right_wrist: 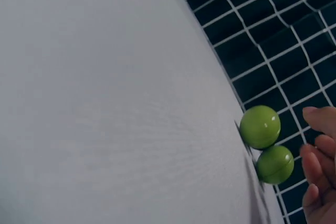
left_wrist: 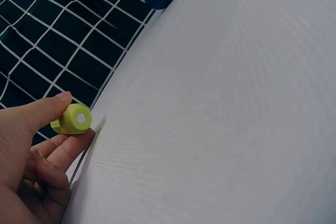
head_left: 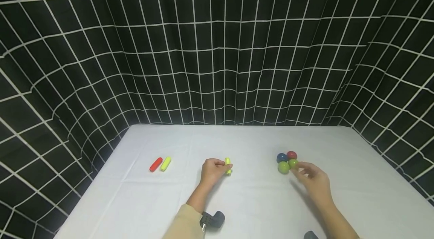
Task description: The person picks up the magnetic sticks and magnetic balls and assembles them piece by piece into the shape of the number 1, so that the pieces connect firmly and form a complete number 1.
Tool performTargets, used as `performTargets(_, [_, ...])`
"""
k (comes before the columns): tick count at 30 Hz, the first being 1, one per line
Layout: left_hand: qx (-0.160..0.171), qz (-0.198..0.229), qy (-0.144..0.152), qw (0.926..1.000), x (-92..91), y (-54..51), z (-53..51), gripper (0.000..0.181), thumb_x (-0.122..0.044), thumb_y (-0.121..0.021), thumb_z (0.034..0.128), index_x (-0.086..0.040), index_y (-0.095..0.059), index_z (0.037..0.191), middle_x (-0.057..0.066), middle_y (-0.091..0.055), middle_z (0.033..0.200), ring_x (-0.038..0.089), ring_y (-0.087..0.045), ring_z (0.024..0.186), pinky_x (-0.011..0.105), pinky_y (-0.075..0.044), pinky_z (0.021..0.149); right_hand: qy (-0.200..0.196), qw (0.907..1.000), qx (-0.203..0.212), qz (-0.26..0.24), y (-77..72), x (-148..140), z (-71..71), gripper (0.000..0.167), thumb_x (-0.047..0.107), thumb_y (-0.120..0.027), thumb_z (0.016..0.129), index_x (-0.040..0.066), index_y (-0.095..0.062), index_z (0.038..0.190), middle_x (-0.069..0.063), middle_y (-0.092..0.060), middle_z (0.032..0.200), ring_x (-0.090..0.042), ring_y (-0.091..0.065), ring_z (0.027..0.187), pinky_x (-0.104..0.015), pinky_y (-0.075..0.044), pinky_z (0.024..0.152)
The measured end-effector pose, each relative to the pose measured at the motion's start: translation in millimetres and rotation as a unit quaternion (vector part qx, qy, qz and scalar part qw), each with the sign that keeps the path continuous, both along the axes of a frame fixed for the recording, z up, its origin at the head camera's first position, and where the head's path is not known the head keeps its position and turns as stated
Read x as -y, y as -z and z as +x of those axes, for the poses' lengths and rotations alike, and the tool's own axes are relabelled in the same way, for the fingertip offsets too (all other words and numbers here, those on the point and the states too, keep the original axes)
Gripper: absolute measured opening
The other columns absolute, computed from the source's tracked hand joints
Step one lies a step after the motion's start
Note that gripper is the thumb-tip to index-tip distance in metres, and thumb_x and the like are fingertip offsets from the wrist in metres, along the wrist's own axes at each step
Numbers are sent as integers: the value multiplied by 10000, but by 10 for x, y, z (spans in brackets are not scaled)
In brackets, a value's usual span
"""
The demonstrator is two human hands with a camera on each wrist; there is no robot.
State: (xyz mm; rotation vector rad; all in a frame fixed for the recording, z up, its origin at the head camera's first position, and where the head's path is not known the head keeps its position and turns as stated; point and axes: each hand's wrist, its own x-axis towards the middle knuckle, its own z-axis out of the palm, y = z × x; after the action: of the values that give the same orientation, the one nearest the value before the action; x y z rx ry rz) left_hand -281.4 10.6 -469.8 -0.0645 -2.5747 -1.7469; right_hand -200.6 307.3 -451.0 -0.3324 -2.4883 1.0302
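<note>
In the head view my left hand [head_left: 213, 171] pinches a stubby yellow highlighter [head_left: 228, 166] between thumb and fingers over the middle of the table. The left wrist view shows the round pale end of this highlighter [left_wrist: 79, 118] facing the camera. My right hand [head_left: 313, 182] is beside a cluster of small balls, its fingers nearest the smaller-looking green ball [head_left: 293, 163]. Thumb and fingertips are parted, with nothing between them in the right wrist view. Touching that ball are another green ball [head_left: 283, 167], a blue ball [head_left: 281, 157] and a red ball [head_left: 291, 155].
On the left of the white table [head_left: 257, 209] lie a red highlighter [head_left: 156, 164] and a second yellow one [head_left: 165, 163], side by side and slanted. A black curtain with a white grid [head_left: 217, 43] surrounds the table's back and sides.
</note>
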Motion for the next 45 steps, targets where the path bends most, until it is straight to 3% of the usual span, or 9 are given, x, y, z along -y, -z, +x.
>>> performTargets(7, [-33,-16,19,10000,-13,8,-21,269,-252,-786,723,-6,-702,795,74,-699,730,112,-606,639,230,-484,579,394,9985,-161,-352,24,-75,-64,354,258,-694,836,50,-637,1116,-177,-684,920,16,-465,629,-177,-403,547])
performTargets(15, [-73,2,40,10000,-1,-3,-36,273,-245,-784,726,1,-698,803,76,-696,714,104,-596,612,221,-472,565,429,9973,92,-581,87,-106,-137,472,353,-681,841,34,-598,1178,-205,-672,989,116,-481,648,-94,-414,616])
performTargets(19, [-39,-3,36,10000,1,-11,-19,277,-246,-784,725,4,-696,804,78,-696,715,103,-594,610,223,-468,562,419,9968,342,-591,131,-114,-168,543,430,-653,844,38,-573,1212,-203,-665,1049,69,-506,744,-100,-395,677])
performTargets(23, [-59,-44,28,10000,1,-4,-9,278,-247,-784,724,4,-695,806,78,-696,716,108,-600,615,227,-473,564,418,9970,387,-519,161,-109,-199,542,431,-643,852,32,-571,1211,-202,-667,1048,-77,-583,828,-154,-415,712])
performTargets(27, [-46,-48,56,10000,1,1,-5,284,-261,-783,725,-5,-694,811,67,-694,720,107,-600,623,224,-474,573,428,9973,348,-477,177,-102,-219,549,447,-627,859,26,-571,1207,-210,-666,1030,-227,-615,895,-320,-491,781])
performTargets(30, [-30,-19,82,10000,-1,-1,0,284,-263,-781,726,-6,-694,809,64,-690,717,108,-595,622,225,-472,573,436,9975,328,-457,185,-104,-224,551,449,-623,862,18,-572,1202,-216,-665,1013,-269,-612,910,-431,-488,833])
performTargets(45, [-68,-10,29,10000,-2,2,6,273,-253,-785,724,-5,-698,796,66,-692,720,107,-600,631,226,-475,574,321,9980,347,-413,198,-75,-226,527,405,-614,880,-16,-561,1194,-234,-666,993,-330,-626,915,-485,-478,846])
